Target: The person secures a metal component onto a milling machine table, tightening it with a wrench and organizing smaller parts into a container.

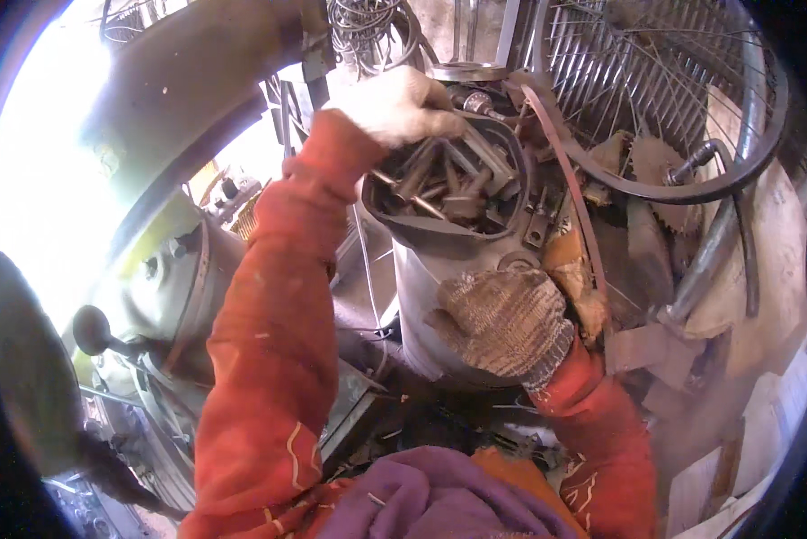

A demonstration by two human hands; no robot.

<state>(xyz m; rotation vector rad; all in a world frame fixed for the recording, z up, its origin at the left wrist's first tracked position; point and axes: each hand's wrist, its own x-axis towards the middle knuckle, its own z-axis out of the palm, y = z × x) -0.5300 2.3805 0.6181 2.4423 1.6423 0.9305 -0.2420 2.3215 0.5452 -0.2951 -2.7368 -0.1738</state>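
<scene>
A dark-rimmed, pale-sided bucket (412,283) stands in front of me. Metal bolts and rod-like parts (448,184) fill its top in a loose heap. My left hand (394,106), in a pale work glove, reaches over the bucket's far left rim. Its fingers bend down onto the heap, and whatever they grip is hidden under them. Nearer to me, my right hand (507,323), in a dirty knitted glove, is against the bucket's near right side. I see the back of that glove with the thumb toward the left; the other fingertips are hidden.
A spoked wheel (691,193) leans at the far right beside a toothed disc (662,175). Coiled wire (372,31) hangs at the back. Left of my arm is a greenish machine housing (165,278) with a black knob (91,330). Cardboard pieces (655,355) lie at right.
</scene>
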